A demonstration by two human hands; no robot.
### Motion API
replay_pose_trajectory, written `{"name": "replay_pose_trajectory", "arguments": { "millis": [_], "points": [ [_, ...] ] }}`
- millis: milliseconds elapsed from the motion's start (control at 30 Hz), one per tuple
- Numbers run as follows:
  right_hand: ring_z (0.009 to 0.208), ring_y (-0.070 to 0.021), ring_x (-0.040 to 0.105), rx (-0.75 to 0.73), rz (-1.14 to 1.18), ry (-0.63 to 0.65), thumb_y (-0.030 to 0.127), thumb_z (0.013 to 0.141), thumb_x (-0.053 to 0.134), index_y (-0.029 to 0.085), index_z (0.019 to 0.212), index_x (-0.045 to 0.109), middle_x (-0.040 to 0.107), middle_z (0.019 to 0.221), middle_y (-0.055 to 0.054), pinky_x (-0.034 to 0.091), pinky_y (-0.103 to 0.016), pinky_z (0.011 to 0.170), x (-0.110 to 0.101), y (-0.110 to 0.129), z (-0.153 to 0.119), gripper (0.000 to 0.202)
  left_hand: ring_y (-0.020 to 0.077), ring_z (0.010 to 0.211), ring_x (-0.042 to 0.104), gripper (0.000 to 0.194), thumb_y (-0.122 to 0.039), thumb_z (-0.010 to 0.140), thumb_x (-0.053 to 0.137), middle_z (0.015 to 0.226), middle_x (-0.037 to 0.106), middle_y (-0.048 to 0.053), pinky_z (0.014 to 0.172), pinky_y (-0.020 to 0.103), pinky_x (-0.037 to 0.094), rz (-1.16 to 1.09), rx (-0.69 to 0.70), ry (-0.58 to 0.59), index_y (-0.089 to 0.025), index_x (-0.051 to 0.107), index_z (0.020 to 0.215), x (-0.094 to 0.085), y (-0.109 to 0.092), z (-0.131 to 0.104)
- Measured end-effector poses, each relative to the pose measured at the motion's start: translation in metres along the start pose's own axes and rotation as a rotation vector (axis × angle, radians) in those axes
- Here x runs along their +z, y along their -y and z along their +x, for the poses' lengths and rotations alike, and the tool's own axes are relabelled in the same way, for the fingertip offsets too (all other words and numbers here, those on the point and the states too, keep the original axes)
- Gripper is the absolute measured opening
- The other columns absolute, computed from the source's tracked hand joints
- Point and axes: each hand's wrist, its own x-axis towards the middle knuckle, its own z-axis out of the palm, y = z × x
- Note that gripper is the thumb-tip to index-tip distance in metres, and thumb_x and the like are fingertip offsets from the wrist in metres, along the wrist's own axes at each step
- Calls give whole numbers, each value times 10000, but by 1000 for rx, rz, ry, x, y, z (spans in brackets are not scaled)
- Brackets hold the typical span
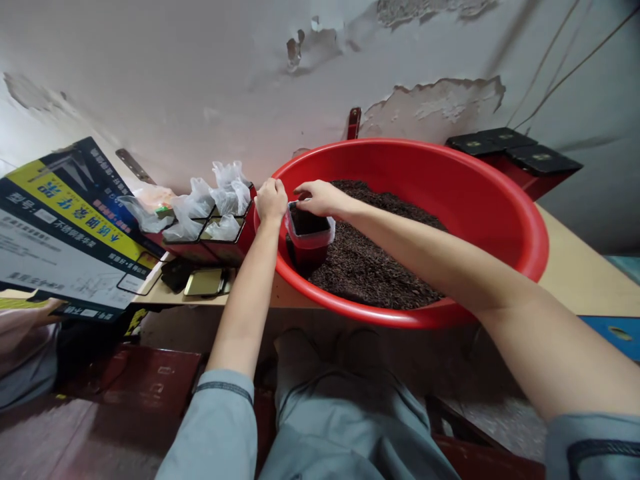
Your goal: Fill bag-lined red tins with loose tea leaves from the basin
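A dark red tin stands in the left part of a red basin, among loose dark dried tea leaves. Clear plastic lining folds out over the tin's rim, and dark contents show inside. My left hand is closed at the basin's left rim, beside the tin; its grip is hidden behind the knuckles. Over the tin's far edge, my right hand has its fingers bent in toward the opening. What these fingertips hold, if anything, is too small to make out.
Left of the basin stand several tins with plastic bags sticking out. Tin lids lie before them, near a printed cardboard box. More dark tins are behind the basin at right. A peeling wall backs the table.
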Motion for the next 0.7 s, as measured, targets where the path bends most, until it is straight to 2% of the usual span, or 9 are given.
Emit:
{"name": "replay_pose_trajectory", "arguments": {
  "millis": [100, 200, 233, 300, 367, 400, 500, 600, 700],
  "points": [
    [1181, -246, 701, 37, 27, -89, 229, 1010, 491, 99, 1490, 564, 723, 1334, -152, 533, -371, 1054, -14, -17, -2, 503, 251, 1090, 685, 284, -283, 1049, 454, 1064, 768, 96, 1029, 367, 460, -33, 76, 66, -227, 666, 868, 1, -1, -3],
    [1265, -275, 661, 108, -94, -142, 304, 1071, 368, 83, 1527, 495, 668, 1407, -199, 504, -402, 1091, -16, -60, -12, 522, 251, 1161, 655, 133, -339, 963, 637, 1211, 727, 90, 1063, 382, 455, -43, 244, 247, -223, 696, 995, 1, -5, -9],
    [1315, -295, 631, 130, -161, -114, 343, 1080, 356, 82, 1531, 492, 636, 1443, -216, 475, -416, 1126, -12, -78, -19, 538, 267, 1227, 627, 190, -364, 922, 697, 1284, 697, 92, 1097, 413, 437, -19, 276, 323, -232, 700, 1058, 0, -6, -11],
    [1440, -357, 521, 209, -292, 56, 448, 1067, 409, 92, 1611, 394, 486, 1580, -260, 400, -464, 1195, 3, -113, -36, 651, 309, 1342, 557, 348, -418, 871, 759, 1399, 628, 108, 1153, 488, 389, 61, 262, 446, -251, 690, 1168, 0, -9, -15],
    [1537, -396, 384, 353, -346, 283, 541, 1060, 382, 138, 1688, 238, 234, 1715, -265, 331, -504, 1238, 23, -138, -55, 760, 329, 1390, 515, 395, -432, 879, 747, 1442, 590, 122, 1169, 532, 361, 141, 200, 478, -265, 670, 1229, -1, -10, -16],
    [1568, -405, 320, 403, -345, 390, 581, 1059, 349, 161, 1700, 206, 176, 1735, -252, 298, -510, 1256, 33, -144, -63, 780, 333, 1400, 505, 396, -423, 888, 735, 1452, 581, 123, 1169, 541, 358, 165, 184, 465, -274, 660, 1247, -2, -11, -16],
    [1577, -448, 266, 491, -345, 505, 675, 1044, 253, 164, 1691, 243, 159, 1741, -243, 264, -523, 1266, 57, -139, -77, 825, 354, 1429, 473, 474, -416, 867, 752, 1486, 563, 109, 1173, 582, 342, 168, 217, 450, -315, 622, 1311, -3, -9, -16],
    [1508, -464, 387, 509, -369, 429, 704, 1028, 298, 93, 1617, 371, 314, 1668, -276, 354, -545, 1208, 69, -118, -80, 851, 379, 1452, 454, 663, -471, 803, 809, 1547, 519, 115, 1195, 623, 310, 123, 236, 565, -320, 570, 1403, -4, -5, -16],
    [1465, -449, 432, 453, -415, 346, 670, 1032, 371, 92, 1523, 462, 433, 1584, -267, 435, -574, 1132, 71, -109, -83, 764, 388, 1492, 418, 837, -525, 740, 853, 1613, 438, 143, 1233, 623, 271, 76, 241, 656, -283, 527, 1473, -5, 0, -14]
  ]
}}
